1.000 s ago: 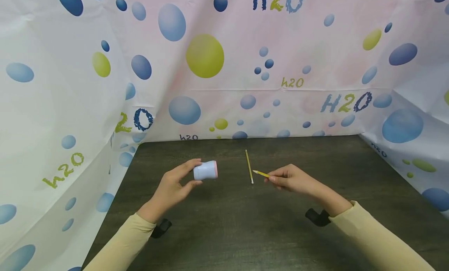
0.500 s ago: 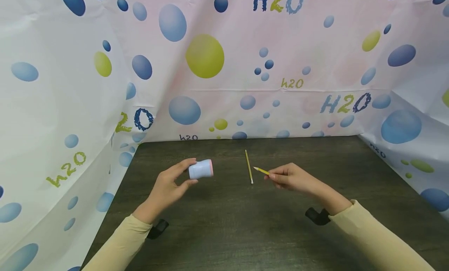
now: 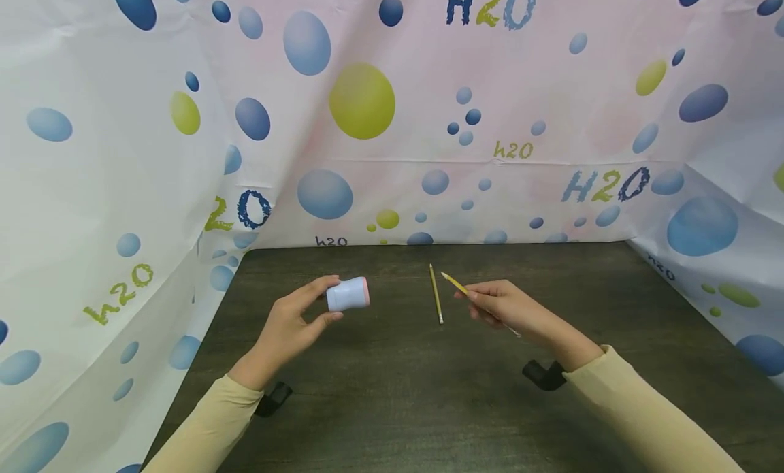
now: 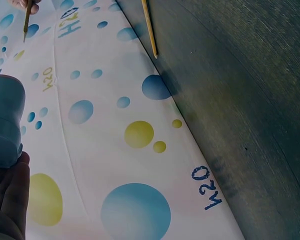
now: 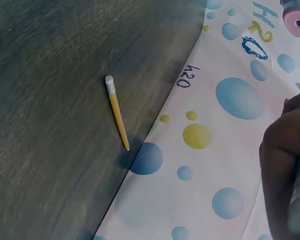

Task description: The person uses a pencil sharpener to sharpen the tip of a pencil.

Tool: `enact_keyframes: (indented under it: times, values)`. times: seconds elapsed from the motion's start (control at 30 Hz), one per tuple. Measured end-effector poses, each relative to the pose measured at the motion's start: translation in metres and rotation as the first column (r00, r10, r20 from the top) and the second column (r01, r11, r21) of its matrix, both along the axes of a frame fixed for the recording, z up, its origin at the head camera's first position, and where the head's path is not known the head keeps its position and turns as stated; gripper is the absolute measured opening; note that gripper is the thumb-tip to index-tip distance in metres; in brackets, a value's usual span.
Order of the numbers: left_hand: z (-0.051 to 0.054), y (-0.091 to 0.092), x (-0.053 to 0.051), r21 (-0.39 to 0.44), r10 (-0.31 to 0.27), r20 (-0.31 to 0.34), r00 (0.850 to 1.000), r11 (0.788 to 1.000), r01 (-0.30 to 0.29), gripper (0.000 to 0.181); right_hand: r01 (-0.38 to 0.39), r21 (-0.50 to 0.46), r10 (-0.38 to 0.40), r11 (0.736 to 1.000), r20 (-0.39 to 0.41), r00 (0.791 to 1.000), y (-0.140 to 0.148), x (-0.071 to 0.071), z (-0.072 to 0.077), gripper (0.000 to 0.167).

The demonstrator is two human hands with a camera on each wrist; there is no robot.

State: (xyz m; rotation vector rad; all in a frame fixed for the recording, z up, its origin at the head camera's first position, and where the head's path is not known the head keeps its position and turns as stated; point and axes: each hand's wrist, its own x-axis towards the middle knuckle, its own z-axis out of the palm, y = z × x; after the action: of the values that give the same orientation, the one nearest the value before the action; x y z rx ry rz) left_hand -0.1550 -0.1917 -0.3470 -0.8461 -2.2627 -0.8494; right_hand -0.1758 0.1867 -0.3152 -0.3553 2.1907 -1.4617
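My left hand (image 3: 288, 330) holds a pale blue pencil sharpener (image 3: 346, 294) between thumb and fingers, lifted over the table, its pink end facing right. A hole shows in the pink face of the sharpener (image 5: 296, 20) in the right wrist view. Across from it, my right hand (image 3: 508, 308) pinches a yellow pencil (image 3: 454, 282), its sharpened tip pointing up and left. That pencil and the sharpener stand apart. Between the hands a second yellow pencil (image 3: 436, 296) lies on the table, tip toward the back, white eraser toward me.
The dark wooden table (image 3: 392, 398) ends at a white backdrop (image 3: 422, 71) printed with bubbles and lettering, which also rises at the left and right. Black wrist mounts (image 3: 544, 376) hang under both wrists.
The left hand has drawn the sharpener a little to the left. The right hand has tilted its pencil so the tip points higher, and its rear end now shows below the hand.
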Motion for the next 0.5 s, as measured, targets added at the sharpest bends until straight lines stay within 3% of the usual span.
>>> enact_keyframes:
  times: [0.5]
  values:
    - [-0.001,-0.002,0.000,-0.015,0.018,0.009,1.000,1.000,-0.018,0.058,-0.013,-0.103,0.022,0.995,0.084,0.996,-0.014,-0.020,-0.010,0.048]
